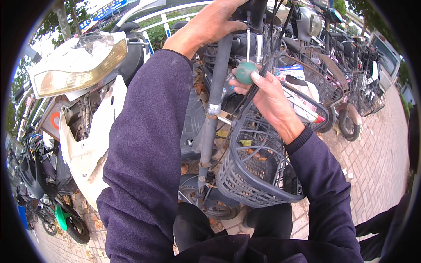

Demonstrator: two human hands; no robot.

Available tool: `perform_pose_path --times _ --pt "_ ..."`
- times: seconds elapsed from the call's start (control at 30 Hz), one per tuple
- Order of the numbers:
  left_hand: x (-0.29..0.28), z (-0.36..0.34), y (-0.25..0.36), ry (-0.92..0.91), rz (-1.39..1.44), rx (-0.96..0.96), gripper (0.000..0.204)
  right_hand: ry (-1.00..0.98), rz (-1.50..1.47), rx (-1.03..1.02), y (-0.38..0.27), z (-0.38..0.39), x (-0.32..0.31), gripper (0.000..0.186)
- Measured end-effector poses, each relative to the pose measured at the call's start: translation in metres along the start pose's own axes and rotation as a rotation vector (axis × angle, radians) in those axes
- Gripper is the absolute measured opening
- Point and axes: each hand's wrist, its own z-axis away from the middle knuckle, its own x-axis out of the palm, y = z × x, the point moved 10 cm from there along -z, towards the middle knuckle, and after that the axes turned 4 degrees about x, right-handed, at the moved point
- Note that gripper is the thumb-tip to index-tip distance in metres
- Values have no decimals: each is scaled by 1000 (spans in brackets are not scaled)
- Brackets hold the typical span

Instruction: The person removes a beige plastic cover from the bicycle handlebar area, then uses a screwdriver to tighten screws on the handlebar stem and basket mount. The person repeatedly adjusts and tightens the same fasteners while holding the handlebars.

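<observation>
Recorder: Head view. Which reference, and where is the tool?

Operator: From my remote station I take the dark grey plastic lattice basket (pixel 230 179) as landmark. Above it I log a tool with a ball-shaped green handle and a slim, straight metal shaft (pixel 246 72).

Recorder: Right hand?

Operator: The bare right hand (pixel 268 96), above the basket, pinches the green ball between thumb and fingers. The shaft runs toward the top edge of my view, ending near a black fitting (pixel 255 15); I cannot tell whether its tip touches.

Recorder: Left hand?

Operator: The bare left hand (pixel 212 22) is above and left of the basket, at the upper end of a scuffed grey metal column (pixel 219 70). Its thumb stretches toward the black fitting. The fingers are cut off by the frame edge, so I cannot tell how far they are closed.

Recorder: Surroundings?

Operator: Inside the basket, dry brown leaves (pixel 262 158) and one yellow-green leaf (pixel 245 143). Well left of it, a cream plastic scooter panel (pixel 90 155), with a yellowed, clear-covered headlamp (pixel 81 74) above. Right of the basket, pale brick paving (pixel 372 153).
</observation>
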Motion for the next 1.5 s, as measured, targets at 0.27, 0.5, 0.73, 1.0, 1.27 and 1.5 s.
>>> perform_pose_path --times 0.27,0.5,0.73,1.0,1.27,1.5 --pt "-3 2 10 16 -25 7 78 -56 -9 36 -3 1 3 59" --pt "-11 36 20 284 -232 -149 62 -69 -85 48 -3 -2 1 44" --pt "60 139 34 388 627 -980 39 -29 -41 14 -1 -4 -8 54" --pt "93 157 56 438 848 -1120 50 -19 57 13 -4 -1 -7 52" --pt "100 150 55 353 886 -1044 52 24 34 -8 -3 -1 -18 57" --pt "109 159 55 503 1076 -1147 56 107 312 21 -16 7 -18 61"
